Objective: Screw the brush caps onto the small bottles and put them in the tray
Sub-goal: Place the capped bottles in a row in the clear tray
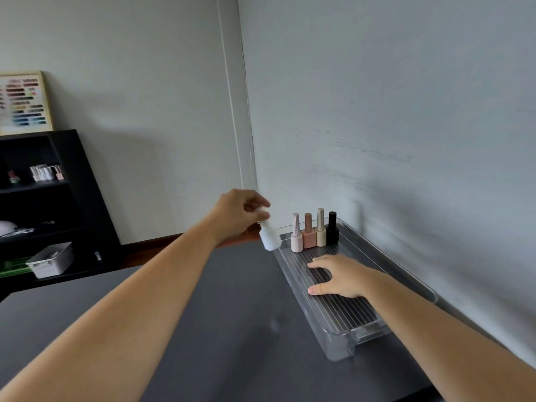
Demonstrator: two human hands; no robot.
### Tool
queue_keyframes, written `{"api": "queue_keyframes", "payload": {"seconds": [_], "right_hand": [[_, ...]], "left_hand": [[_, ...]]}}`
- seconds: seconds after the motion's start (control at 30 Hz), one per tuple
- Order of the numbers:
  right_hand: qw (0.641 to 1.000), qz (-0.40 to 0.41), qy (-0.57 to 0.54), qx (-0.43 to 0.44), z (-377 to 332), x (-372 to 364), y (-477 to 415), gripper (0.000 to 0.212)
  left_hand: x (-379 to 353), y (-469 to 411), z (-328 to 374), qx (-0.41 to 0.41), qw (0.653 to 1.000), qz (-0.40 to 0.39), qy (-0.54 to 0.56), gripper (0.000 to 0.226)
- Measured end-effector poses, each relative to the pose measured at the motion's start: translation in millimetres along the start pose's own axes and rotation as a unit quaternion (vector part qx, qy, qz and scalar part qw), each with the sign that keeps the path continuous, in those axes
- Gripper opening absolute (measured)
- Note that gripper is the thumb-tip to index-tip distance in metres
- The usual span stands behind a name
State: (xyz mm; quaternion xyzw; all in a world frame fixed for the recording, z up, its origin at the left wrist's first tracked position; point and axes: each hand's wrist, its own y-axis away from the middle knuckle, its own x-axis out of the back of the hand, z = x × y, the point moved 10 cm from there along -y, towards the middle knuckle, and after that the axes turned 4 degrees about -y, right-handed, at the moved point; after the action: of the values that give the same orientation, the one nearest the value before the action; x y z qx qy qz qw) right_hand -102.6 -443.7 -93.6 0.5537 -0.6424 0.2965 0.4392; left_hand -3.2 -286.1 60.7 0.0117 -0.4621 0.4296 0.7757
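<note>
Head view: the white bottle point(269, 237) is blurred, its cap buried in the fingers of my left hand point(240, 211), which pinch it from above so it hangs tilted by the tray's point(342, 343) far left corner, arm stretched forward. My right hand point(339, 275) is palm down over the tray's ribbed floor, fingers straight and spread, holding nothing; whether it touches, I cannot tell. Four capped bottles point(309, 237) stand at the tray's far end.
</note>
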Motion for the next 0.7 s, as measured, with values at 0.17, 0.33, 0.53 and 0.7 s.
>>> {"api": "queue_keyframes", "payload": {"seconds": [0.17, 0.33, 0.53, 0.7], "right_hand": [[1.000, -0.003, 0.007, 0.009, -4.3, -1.8, 0.8, 0.074], [1.000, -0.006, 0.012, 0.016, -8.5, 0.6, -1.5, 0.075], [1.000, -0.005, 0.016, 0.023, -7.9, 0.6, -2.6, 0.074], [1.000, -0.006, 0.009, 0.022, -5.3, 0.1, -3.5, 0.075]], "left_hand": [[-25.8, -29.3, 2.8, 0.007, 0.997, 0.012, -0.073, 0.016], [-59.5, -45.0, -24.5, 0.056, 0.993, -0.014, -0.102, 0.016], [-86.1, -52.7, -44.9, 0.086, 0.990, -0.027, -0.106, 0.017], [-98.0, -57.2, -45.4, 0.092, 0.991, -0.023, -0.090, 0.016]]}}
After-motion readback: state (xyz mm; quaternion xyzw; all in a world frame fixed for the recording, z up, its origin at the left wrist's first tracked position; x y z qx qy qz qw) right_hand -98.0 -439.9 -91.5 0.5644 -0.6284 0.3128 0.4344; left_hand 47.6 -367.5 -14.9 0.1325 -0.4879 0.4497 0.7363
